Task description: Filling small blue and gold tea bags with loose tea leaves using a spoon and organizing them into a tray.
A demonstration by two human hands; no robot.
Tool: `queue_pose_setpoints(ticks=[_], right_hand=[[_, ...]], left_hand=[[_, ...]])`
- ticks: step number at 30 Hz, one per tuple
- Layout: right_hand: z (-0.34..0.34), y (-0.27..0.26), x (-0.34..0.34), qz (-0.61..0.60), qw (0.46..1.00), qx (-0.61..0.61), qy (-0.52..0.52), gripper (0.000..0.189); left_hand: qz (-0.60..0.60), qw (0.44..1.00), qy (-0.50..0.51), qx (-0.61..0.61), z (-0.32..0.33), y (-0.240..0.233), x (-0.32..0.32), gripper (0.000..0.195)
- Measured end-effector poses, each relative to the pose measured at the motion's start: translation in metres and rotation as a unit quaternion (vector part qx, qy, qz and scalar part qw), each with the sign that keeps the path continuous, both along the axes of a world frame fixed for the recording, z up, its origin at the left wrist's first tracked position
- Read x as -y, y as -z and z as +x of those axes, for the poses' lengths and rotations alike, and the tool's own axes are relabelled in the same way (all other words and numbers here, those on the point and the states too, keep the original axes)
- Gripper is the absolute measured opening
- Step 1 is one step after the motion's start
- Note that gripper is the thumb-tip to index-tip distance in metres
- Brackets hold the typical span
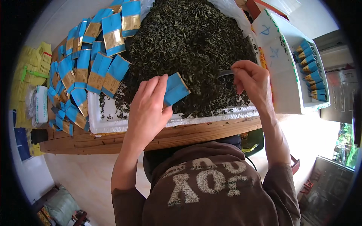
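Observation:
A large heap of dark dried leaves, like loose tea (pixel 186 36), fills a white foam tray (pixel 109 125) in front of me. My left hand (pixel 151 104) grips a small blue foil packet (pixel 176 89) above the near side of the heap. The packet's gold-edged end points up and to the right. My right hand (pixel 251 80) pinches the handle of a metal spoon (pixel 224 73), whose tip is at the leaves; how much it carries is hard to make out. Many blue and gold packets (pixel 99 72) lie piled left of the tray.
A white foam box (pixel 285 59) on the right holds a row of upright blue and gold packets (pixel 311 70). Clear plastic sheeting (pixel 230 12) edges the heap. The wooden table's front edge (pixel 198 131) runs before me. Yellow paper bags (pixel 25 84) and a white pack (pixel 41 104) are at far left.

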State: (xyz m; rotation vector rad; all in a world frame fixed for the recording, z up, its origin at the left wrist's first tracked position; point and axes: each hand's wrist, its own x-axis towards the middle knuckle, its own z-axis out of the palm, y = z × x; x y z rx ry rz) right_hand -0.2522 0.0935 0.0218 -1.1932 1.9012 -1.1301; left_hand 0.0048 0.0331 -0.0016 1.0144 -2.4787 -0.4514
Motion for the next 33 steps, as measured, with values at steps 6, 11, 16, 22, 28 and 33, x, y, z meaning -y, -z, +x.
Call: queue_pose_setpoints(ticks=[6, 11, 16, 22, 28, 33], right_hand=[[-0.01, -0.012, 0.004, -0.023, 0.999, 0.039, 0.008, 0.015], [-0.004, -0.024, 0.004, -0.042, 0.998, 0.043, 0.003, 0.015], [0.004, -0.031, 0.005, -0.047, 0.998, 0.038, 0.012, 0.014], [0.011, -0.027, 0.007, -0.056, 0.997, 0.038, -0.028, 0.013], [0.029, -0.017, 0.018, -0.205, 0.957, -0.149, -0.14, 0.011], [0.024, -0.048, 0.024, -0.284, 0.902, -0.272, -0.175, 0.017]], left_hand=[[0.021, 1.0, -0.002, -0.004, -0.013, -0.003, 0.008, 0.066], [-0.019, 1.0, -0.007, -0.021, -0.018, -0.003, 0.009, 0.063], [-0.023, 0.999, -0.015, -0.027, -0.019, -0.005, 0.01, 0.063], [-0.027, 0.999, -0.03, -0.025, -0.021, -0.005, 0.011, 0.065], [-0.007, 0.997, -0.019, -0.073, -0.024, -0.004, 0.013, 0.069], [0.062, 0.984, -0.057, -0.155, -0.02, -0.004, 0.015, 0.071]])
